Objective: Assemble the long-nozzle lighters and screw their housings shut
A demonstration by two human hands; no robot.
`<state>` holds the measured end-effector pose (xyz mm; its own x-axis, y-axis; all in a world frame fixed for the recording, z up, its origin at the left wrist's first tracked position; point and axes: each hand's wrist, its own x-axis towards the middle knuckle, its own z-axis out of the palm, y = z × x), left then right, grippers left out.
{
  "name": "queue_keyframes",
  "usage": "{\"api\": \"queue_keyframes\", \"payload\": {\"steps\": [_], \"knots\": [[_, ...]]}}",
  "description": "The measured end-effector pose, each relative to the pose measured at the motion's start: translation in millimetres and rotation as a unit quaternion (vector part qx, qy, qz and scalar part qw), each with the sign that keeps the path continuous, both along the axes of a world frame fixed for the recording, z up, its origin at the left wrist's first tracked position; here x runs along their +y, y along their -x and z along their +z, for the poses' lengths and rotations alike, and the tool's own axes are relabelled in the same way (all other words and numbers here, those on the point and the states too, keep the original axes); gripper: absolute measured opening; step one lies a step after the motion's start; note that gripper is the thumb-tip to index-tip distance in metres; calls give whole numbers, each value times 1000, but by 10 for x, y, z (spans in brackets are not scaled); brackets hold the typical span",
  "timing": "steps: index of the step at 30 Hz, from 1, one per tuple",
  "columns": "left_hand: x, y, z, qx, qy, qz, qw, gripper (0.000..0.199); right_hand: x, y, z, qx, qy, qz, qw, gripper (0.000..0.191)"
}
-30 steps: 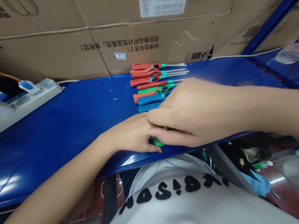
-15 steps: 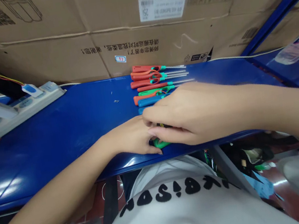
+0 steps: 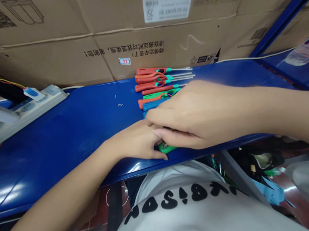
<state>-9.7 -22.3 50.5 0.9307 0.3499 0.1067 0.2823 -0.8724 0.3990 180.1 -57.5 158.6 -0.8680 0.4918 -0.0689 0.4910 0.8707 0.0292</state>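
A green-handled screwdriver (image 3: 165, 148), mostly hidden, is held just in front of a row of screwdrivers (image 3: 157, 85) on a blue bench (image 3: 72, 132). The right hand (image 3: 198, 116) is arched over it from the right, closed on the handle, with the fingers pointing left. The left hand (image 3: 132, 142) is laid palm-down beneath, fingers curled toward the handle; whether it grips cannot be told
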Motion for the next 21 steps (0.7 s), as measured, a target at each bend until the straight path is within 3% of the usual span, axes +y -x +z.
{"api": "queue_keyframes", "payload": {"steps": [6,11,14,18,21], "knots": [[5,-8,19,34,-3,-11,999,28,-10,-28,20,12,-2,-21,1000,29],[5,-16,70,61,-18,-27,998,26,-8,-213,140,159,-34,-36,986,25],[11,-17,73,59,-13,-42,997,29,1,-404,156,182,-47,-60,980,28],[-7,-14,59,47,-18,-38,998,18,-28,-691,44,243,-11,-98,965,15],[-33,-19,52,57,-44,-37,997,8,-86,-882,-118,261,-61,-148,952,19]]}}
